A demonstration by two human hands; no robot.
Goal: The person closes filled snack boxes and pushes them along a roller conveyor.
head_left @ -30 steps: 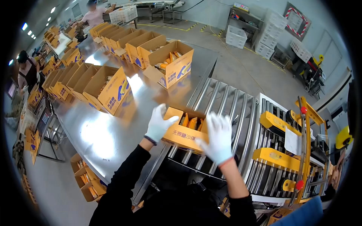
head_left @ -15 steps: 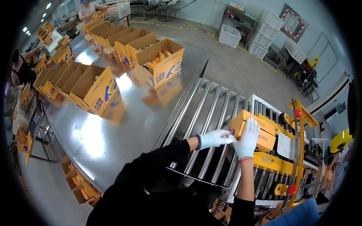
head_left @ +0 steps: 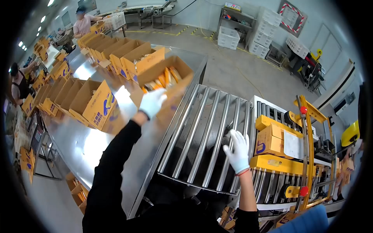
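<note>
While the left hand (head_left: 152,103), grip unclear, perhaps steadies a carton (head_left: 178,93) near the table's right edge (head_left: 152,159), the right hand (head_left: 237,151) spreads empty.

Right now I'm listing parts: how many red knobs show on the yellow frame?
2: one red knob on the yellow frame's far end, another on its near end; more may be hidden.

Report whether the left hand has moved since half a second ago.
Yes: the left hand moved leftward, from over the roller conveyor to the open box.
</note>
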